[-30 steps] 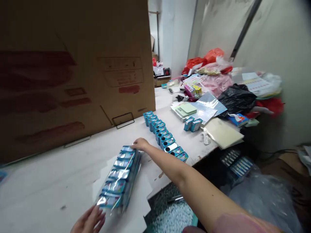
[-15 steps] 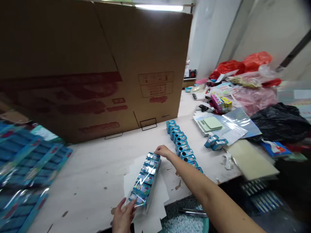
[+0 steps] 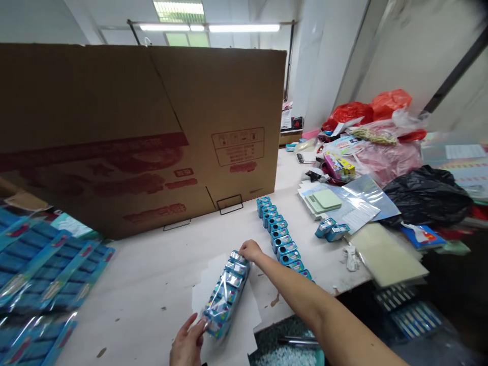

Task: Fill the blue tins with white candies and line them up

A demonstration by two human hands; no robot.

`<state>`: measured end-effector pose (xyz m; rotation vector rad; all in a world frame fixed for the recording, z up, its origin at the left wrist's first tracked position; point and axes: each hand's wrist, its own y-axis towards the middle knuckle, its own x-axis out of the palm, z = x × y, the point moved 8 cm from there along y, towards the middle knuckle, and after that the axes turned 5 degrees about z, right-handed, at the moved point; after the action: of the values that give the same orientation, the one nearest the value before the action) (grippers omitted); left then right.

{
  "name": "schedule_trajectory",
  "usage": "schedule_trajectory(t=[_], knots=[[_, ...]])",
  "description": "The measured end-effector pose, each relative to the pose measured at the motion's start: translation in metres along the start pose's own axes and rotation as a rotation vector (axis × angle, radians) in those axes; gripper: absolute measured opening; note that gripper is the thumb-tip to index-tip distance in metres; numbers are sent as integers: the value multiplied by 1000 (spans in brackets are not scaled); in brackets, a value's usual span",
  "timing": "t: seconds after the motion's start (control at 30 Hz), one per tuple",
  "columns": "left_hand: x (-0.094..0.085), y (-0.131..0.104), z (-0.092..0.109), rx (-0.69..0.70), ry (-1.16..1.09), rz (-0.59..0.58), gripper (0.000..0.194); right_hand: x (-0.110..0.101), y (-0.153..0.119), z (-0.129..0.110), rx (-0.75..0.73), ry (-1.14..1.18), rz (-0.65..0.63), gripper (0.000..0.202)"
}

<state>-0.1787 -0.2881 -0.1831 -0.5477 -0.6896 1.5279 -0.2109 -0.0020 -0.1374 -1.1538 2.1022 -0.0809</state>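
A long clear plastic bag holding a row of small blue tins (image 3: 225, 292) slants across white paper sheets (image 3: 249, 315) on the table. My right hand (image 3: 250, 250) is closed on its far end, fingers bent over the corner. At the near end, my left hand (image 3: 187, 339) pinches the bag's left corner between thumb and fingers. The pack is turned slightly onto one side, showing glare on the film. Just right of my right hand runs a row of loose blue tins (image 3: 281, 237), and two more tins (image 3: 331, 230) lie farther right.
A large cardboard box (image 3: 229, 122) stands at the back. Stacked blue packs (image 3: 46, 269) sit at the left. A pale green scale (image 3: 324, 200), papers and plastic bags (image 3: 389, 157) crowd the right side. Below the front edge, a container holds small pale pellets (image 3: 287, 357).
The camera view has tilted upward, so more wall and lights show. My left hand's fingers have closed on the near corner, and the bagged tins have rolled slightly.
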Motion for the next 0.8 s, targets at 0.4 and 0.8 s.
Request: schedule_trajectory(t=[0.4, 0.8], knots=[[162, -27, 182, 369, 42, -336, 30, -185, 0, -24, -133, 587, 325, 8], [479, -26, 169, 426, 153, -455, 25, -396, 67, 77, -50, 771, 670, 10]])
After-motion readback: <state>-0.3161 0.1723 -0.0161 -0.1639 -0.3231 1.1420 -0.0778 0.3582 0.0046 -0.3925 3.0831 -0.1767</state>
